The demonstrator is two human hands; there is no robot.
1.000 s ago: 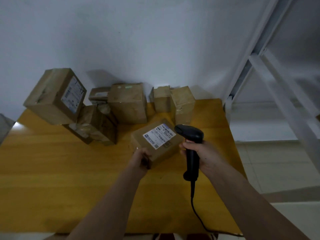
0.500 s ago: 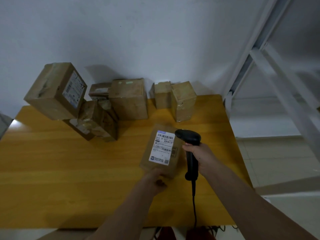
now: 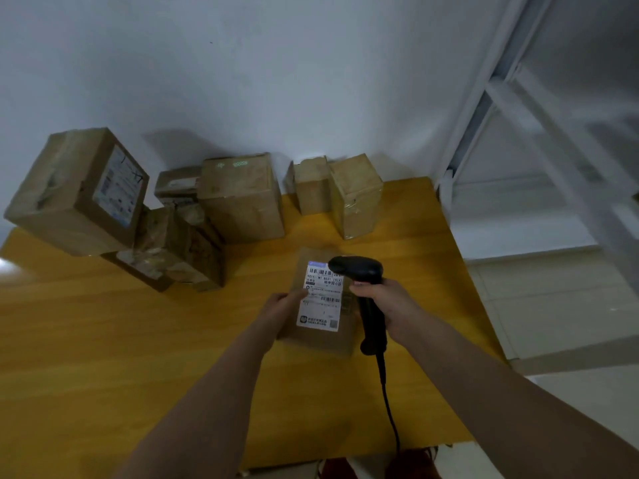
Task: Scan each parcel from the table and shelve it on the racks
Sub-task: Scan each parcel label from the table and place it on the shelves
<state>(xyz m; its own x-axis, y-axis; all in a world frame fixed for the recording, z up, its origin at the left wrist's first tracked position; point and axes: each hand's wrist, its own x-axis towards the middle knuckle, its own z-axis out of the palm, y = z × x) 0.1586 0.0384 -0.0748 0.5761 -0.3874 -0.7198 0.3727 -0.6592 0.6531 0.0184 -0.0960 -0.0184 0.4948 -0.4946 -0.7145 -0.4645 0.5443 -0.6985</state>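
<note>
A flat brown parcel (image 3: 323, 335) with a white barcode label facing up is lifted over the yellow table (image 3: 103, 357). My left hand (image 3: 283, 305) grips its left edge, thumb on the label. My right hand (image 3: 383, 305) grips the handle of a black barcode scanner (image 3: 359, 271). The scanner head sits just over the label's top right corner. A black cable hangs from the scanner down past the table's front edge.
Several cardboard parcels stand along the back of the table against the wall: a large box (image 3: 79, 191) at far left, a taped pile (image 3: 179, 250), a tall box (image 3: 242, 198) and two smaller ones (image 3: 356, 195). A white metal rack (image 3: 539, 133) stands at right.
The parcel came off the table, turned upright toward me and rose closer. My left hand shifted from its bottom edge to its left side. The scanner head now overlaps the label.
</note>
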